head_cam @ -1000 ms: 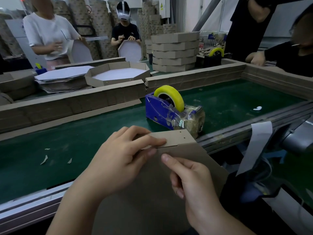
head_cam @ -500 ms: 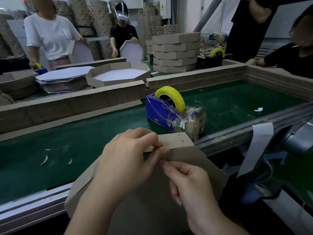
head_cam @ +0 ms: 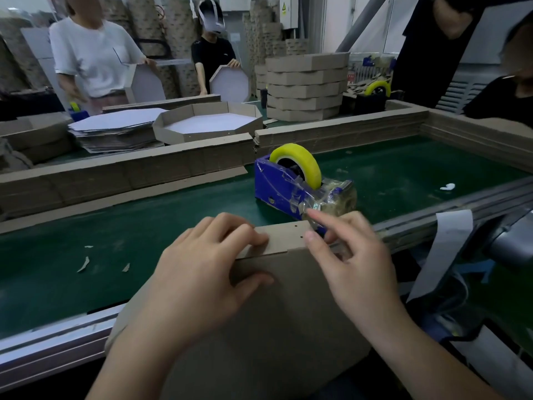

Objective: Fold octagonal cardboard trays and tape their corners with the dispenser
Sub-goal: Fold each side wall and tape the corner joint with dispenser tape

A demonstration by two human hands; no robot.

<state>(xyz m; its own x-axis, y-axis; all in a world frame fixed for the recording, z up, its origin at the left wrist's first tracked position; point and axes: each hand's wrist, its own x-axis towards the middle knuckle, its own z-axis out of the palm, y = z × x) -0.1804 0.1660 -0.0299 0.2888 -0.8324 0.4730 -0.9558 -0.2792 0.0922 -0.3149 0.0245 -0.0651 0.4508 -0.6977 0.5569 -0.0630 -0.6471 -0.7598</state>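
Two hands are working at one cardboard tray leaning over the desk's near edge. The left hand is gripping its top corner flap. The right hand, fingers loosely apart, is hovering just beside one blue tape dispenser, whose cutter end is pointing toward the person.
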